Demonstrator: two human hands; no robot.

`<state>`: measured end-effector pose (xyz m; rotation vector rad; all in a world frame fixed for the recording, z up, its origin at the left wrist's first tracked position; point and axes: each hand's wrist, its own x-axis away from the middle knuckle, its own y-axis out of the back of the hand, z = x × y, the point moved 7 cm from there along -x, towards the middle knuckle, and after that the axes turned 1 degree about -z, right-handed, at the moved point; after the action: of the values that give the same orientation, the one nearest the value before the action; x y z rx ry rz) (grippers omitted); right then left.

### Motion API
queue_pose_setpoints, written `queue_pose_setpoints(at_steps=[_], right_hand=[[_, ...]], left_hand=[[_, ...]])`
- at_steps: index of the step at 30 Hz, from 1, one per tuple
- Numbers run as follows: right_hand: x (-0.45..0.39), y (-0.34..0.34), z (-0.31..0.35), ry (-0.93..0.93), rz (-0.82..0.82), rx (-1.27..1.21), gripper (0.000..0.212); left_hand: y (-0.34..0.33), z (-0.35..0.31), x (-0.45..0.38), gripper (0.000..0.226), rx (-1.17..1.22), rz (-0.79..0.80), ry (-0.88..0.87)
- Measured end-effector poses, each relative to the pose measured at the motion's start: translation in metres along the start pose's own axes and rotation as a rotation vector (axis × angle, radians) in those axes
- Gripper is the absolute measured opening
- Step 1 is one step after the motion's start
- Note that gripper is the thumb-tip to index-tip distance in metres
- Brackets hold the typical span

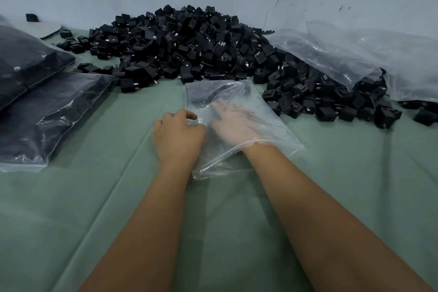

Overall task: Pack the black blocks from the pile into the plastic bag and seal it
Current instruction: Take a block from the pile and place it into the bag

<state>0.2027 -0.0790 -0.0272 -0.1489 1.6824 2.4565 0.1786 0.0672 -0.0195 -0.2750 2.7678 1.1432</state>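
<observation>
The plastic bag (239,125) lies flat on the green cloth of the desk (94,197), directly in front of the pile of black blocks (189,47), with its mouth facing the person.

Hand state:
- The right hand (233,123) is inside the bag past the wrist, seen blurred through the film. The fingers appear spread and extended toward the closed end. Whether it holds any blocks cannot be told; dark shapes show through the far end of the bag, but they may be blocks inside or the pile behind.
- The left hand (177,135) rests at the bag's left edge, fingers curled, thumb and fingertips pinching the film to hold the bag in place.

Progress assessment:
- Filled bags (47,111) of dark contents lie at the left of the desk, so earlier units appear complete.
- The current bag looks almost empty and flat; filling seems to be at its start, or the bag is just being opened out.
- The pile remains large, extending right beneath a stack of empty clear bags (343,54).

Remaining, by judgement: load blocks into this bag, withdraw the hand, close the mouth and seal it.
</observation>
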Motion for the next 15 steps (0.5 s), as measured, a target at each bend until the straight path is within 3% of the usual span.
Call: queue_pose_setpoints(at_steps=[3, 7, 9, 11, 13, 15], right_hand=[[-0.003, -0.007, 0.004, 0.037, 0.058, 0.095, 0.045], [0.005, -0.001, 0.004, 0.05, 0.011, 0.193, 0.047], [0.021, 0.006, 0.007, 0.084, -0.05, 0.207, 0.035], [0.038, 0.011, 0.014, 0.127, -0.077, 0.164, 0.019], [0.057, 0.015, 0.021, 0.167, -0.054, 0.143, 0.012], [0.075, 0.018, 0.023, 0.225, -0.012, 0.146, 0.013]], left_hand=[[-0.001, 0.0, -0.001, 0.032, -0.006, 0.005, -0.002], [-0.002, 0.003, -0.003, 0.032, -0.02, 0.007, 0.004], [0.005, -0.008, 0.0, 0.033, 0.049, -0.073, -0.112], [0.008, -0.03, 0.009, 0.032, 0.257, -0.088, -0.352], [-0.001, -0.042, 0.02, 0.027, 0.453, 0.105, -0.43], [-0.014, -0.04, 0.022, 0.025, 0.488, 0.287, -0.344]])
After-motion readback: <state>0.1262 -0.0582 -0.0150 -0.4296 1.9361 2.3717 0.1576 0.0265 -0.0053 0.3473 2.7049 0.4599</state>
